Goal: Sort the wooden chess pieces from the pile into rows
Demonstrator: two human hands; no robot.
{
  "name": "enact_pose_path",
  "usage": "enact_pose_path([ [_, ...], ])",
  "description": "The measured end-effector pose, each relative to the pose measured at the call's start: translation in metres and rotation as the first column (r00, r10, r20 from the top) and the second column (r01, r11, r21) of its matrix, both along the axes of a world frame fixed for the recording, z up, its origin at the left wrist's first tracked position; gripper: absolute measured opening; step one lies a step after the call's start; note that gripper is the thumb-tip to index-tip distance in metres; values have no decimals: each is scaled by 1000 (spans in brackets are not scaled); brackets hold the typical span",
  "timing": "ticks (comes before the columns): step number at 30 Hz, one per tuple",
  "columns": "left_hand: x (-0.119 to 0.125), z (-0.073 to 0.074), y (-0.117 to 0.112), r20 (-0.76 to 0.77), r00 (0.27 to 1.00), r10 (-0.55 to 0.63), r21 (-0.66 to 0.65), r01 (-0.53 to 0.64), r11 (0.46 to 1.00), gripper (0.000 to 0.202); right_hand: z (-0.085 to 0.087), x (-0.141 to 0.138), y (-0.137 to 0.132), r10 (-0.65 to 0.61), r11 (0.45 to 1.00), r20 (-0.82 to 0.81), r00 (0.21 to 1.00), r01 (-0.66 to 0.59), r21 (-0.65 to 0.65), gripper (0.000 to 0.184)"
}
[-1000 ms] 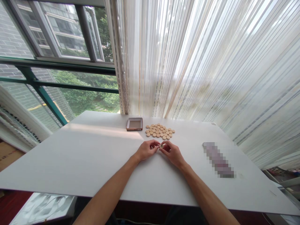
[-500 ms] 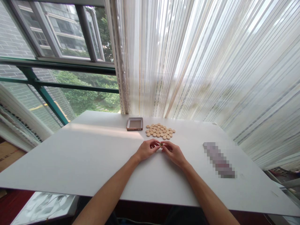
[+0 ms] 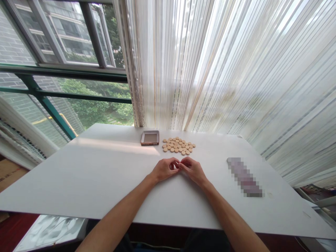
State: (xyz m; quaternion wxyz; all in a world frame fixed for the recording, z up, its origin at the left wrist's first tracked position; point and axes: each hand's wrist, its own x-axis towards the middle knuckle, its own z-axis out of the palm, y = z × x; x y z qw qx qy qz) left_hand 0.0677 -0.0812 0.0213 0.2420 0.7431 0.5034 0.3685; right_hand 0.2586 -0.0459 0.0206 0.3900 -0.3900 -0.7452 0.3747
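My left hand and my right hand meet fingertip to fingertip above the white table. Both are closed in a pinch on a small wooden disc, which the fingers now hide almost wholly; its pale edge and darker face showed a moment ago. Just beyond my fingers lies a loose cluster of pale wooden discs, several of them, flat and plain on top. To the left of the cluster is a shallow open box with a brown rim and light inner walls.
A blurred-out long purplish object lies on the table to the right. Striped sheer curtains hang along the table's far edge. At the left is a window with a green railing.
The disc between my fingertips has gone out of sight as my right fingers curled over it. Both hands stay in nearly the same place. The view has shifted slightly.
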Motion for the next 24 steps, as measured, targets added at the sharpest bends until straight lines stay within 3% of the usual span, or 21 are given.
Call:
enact_pose_path([
  [12,4,7,-3,-55,998,18,126,-11,992,16,0,2,2,17,1000,-18,1000,-17,-17,22],
  [18,3,5,-1,-33,997,75,103,-71,992,23,0,5,3,77,994,-118,990,-85,-62,28],
  [24,1,4,0,23,998,65,61,-66,996,25,6,7,0,120,990,-70,990,-124,-66,31],
])
